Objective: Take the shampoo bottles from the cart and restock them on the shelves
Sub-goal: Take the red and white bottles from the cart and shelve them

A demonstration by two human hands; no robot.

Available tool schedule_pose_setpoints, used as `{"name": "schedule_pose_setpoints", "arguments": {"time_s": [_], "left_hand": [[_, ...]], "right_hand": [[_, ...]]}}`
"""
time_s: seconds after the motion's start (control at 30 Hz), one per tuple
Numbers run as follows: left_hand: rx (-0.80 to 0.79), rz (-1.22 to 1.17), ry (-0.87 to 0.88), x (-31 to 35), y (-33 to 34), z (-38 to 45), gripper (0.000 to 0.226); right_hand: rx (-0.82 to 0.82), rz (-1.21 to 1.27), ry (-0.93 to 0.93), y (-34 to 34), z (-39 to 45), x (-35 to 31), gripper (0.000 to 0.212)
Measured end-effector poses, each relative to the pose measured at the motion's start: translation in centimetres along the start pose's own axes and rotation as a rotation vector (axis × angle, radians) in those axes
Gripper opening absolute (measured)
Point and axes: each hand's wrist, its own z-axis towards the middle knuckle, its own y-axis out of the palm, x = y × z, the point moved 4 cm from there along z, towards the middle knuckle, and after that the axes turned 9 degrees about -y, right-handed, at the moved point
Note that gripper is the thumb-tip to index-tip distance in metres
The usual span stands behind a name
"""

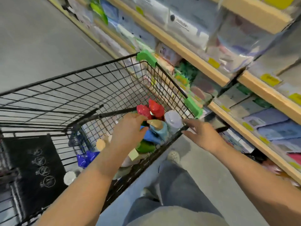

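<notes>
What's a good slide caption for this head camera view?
Left hand reaches among bottles in the cart; right hand hovers open.

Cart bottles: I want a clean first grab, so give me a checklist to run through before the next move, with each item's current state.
1. Left hand is inside the cart among the bottles: ok.
2. Left hand's fingers are closed on a bottle: cannot tell, they are hidden behind the hand.
3. Right hand is free, fingers spread over the cart's near rim: ok.
4. Light blue bottle and lavender bottle stand upright within reach: ok.
5. Red-capped bottles are not blocking the lift: cannot tell.
6. Open slot on the shelves: cannot tell, the picture is blurred.
</notes>
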Motion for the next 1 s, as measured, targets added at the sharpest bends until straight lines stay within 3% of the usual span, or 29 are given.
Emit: {"name": "schedule_pose_setpoints", "arguments": {"time_s": [0.07,0.2,0.33,0.5,0.67,0.8,0.9,1.0], "left_hand": [[-0.029,0.033,0.017,0.9,0.2,2.1,0.036],[-0.094,0.143,0.067,1.9,1.5,6.6,0.035],[-0.020,0.180,0.132,2.2,2.5,10.0,0.025],[-0.215,0.332,0.165,2.6,5.5,14.2,0.052],[-0.334,0.468,0.268,3.4,7.5,16.0,0.055],[-0.305,0.490,0.279,3.7,7.1,16.1,0.056],[-0.301,0.518,0.297,3.8,7.0,16.1,0.058],[-0.288,0.479,0.314,4.0,6.7,16.3,0.048]], "right_hand": [[-0.022,0.034,0.004,-0.4,2.4,0.6,0.046],[-0.219,-0.054,-0.005,0.1,6.0,2.0,0.053],[-0.307,-0.129,0.026,1.3,8.0,2.2,0.060],[-0.391,-0.090,0.071,3.3,10.3,2.4,0.064],[-0.387,-0.177,0.108,3.8,11.0,2.6,0.063],[-0.382,-0.168,0.106,4.2,10.6,2.7,0.068],[-0.357,-0.186,0.090,4.1,10.6,2.6,0.060],[-0.335,-0.201,0.098,3.8,10.8,2.5,0.056]]}}
